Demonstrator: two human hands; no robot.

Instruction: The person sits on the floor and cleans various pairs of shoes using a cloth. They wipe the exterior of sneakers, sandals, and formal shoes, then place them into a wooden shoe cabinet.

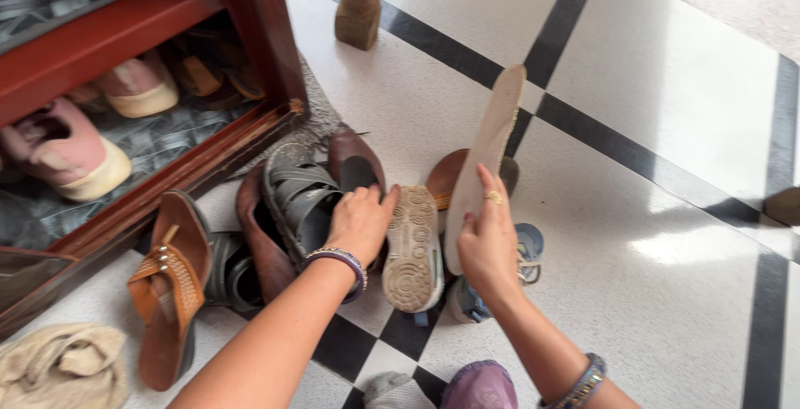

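Head view: the left hand (360, 221) curls over the edge of a shoe turned sole-up (412, 249), fingers closed on the side of its pale patterned tread. Just beside that shoe, the right hand (486, 238) pinches the lower part of a flat beige insole (487, 159) and holds it upright, tilted slightly, its top rising well above the shoe. What lies under the upturned shoe is hidden, and the shoe's upper cannot be made out. Behind the insole a brown shoe (446, 177) shows only as an edge, and a blue sandal (527, 250) peeks out past the right wrist. Touching the upturned shoe on its far side from the insole sits a grey strapped sandal (300, 200) on dark brown shoes; further that way lies a tan beaded sandal (171, 288). Beyond those stands a red wooden shoe rack (108, 34) with pink shoes (71, 150) inside, partly cut off by the frame edge. A beige cloth (62, 367) lies near the tan sandal.
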